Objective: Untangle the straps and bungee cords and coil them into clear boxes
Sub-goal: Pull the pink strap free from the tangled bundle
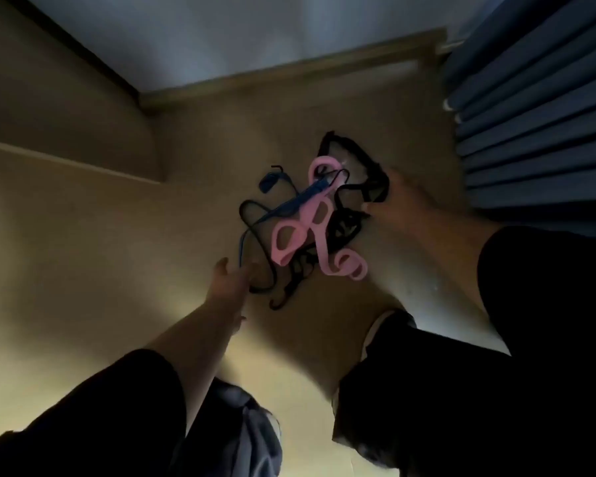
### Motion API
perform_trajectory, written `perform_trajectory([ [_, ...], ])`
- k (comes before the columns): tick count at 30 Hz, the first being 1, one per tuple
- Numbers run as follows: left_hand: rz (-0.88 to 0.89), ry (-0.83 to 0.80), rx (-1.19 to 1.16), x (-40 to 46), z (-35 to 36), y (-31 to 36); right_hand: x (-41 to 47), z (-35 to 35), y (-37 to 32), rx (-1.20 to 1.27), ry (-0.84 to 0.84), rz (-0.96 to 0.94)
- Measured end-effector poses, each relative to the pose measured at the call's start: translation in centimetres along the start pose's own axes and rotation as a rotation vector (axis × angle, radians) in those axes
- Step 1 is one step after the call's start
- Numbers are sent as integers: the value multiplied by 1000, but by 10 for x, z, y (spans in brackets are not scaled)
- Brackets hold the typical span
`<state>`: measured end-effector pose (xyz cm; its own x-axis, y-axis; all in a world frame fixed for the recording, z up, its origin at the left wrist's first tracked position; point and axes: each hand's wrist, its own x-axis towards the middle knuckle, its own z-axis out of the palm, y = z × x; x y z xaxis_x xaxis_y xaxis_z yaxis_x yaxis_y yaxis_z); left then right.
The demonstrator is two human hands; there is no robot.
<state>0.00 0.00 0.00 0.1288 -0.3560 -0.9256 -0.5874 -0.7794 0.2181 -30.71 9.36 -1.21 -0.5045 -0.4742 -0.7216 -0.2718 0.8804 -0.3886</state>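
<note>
A tangle lies on the tan floor in front of me: a pink strap with several loops, a blue bungee cord with black hooks, and black cords woven through them. My right hand grips a black strap at the tangle's right edge, next to a clear box rim that is mostly hidden. My left hand reaches to the lower left of the tangle, fingers touching the blue and black cord ends; the frame is dim and blurred there.
A blue pleated curtain hangs at the right. A pale wall with a wooden baseboard runs behind the tangle, and a step or ledge rises at the left. My dark-clothed knees fill the bottom.
</note>
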Motion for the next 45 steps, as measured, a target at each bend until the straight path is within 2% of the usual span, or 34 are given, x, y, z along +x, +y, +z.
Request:
perform_trajectory([
  [3, 60, 4, -6, 42, 10, 3, 37, 14, 12, 79, 27, 72],
  [8, 43, -61, -163, 78, 47, 13, 70, 48, 3, 163, 77, 168],
  [12, 86, -231, -185, 71, 74, 32, 48, 96, -28, 288, -30, 76],
  [16, -32, -372, -307, 58, 78, 38, 10, 140, -58, 607, -188, 136],
  [18, -82, -413, -361, 57, 78, 35, -2, 151, -64, 661, -247, 158],
  [22, -50, -492, -400, 60, 72, 34, -11, 160, -65, 437, -269, 35],
  [25, 31, -512, -425, 51, 66, 47, -21, 156, -77, 594, -287, -98],
  [27, 51, -452, -469, 36, 58, 60, -32, 148, -88, 567, -262, -185],
  [29, 79, -429, -524, 12, 46, 72, -48, 133, -101, 429, -171, -275],
  [34, 231, -407, -507, -83, -1, 97, -132, 68, -146, 394, -43, -410],
  [37, 289, -480, -558, -165, -34, 112, -199, 19, -181, 278, 17, -485],
  [41, 525, -578, -548, -275, -82, 139, -289, -53, -236, 239, 87, -599],
  [45, 675, -530, -490, -399, -144, 168, -389, -121, -298, 264, 147, -690],
])
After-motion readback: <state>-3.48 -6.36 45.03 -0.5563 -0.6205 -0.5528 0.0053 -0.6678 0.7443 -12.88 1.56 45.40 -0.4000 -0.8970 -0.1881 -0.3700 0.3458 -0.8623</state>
